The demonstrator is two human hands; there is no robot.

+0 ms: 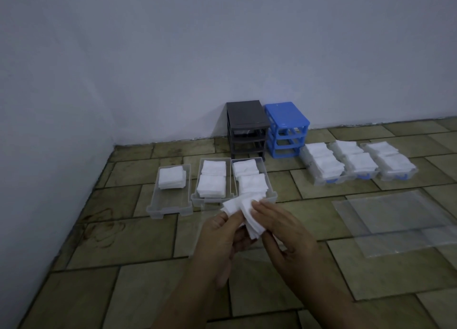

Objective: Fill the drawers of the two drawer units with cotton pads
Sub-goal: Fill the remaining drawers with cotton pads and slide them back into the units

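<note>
Centrally, left hand [223, 232] and right hand [280, 232] both pinching a stack of cotton pads [243, 213] near the clear drawers [170, 205], grey drawer unit [246, 128] and blue drawer unit [286, 128] far by wall, likely empty.

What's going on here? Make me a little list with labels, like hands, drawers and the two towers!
Hands: left hand and right hand both hold a bunch of cotton pads
Left drawers: three clear ones on the floor; leftmost drawer only half filled
Right drawers: three, full of pads
Towers: grey unit beside blue unit, by the wall, no drawers inside
Also: clear plastic bags on the floor
</note>
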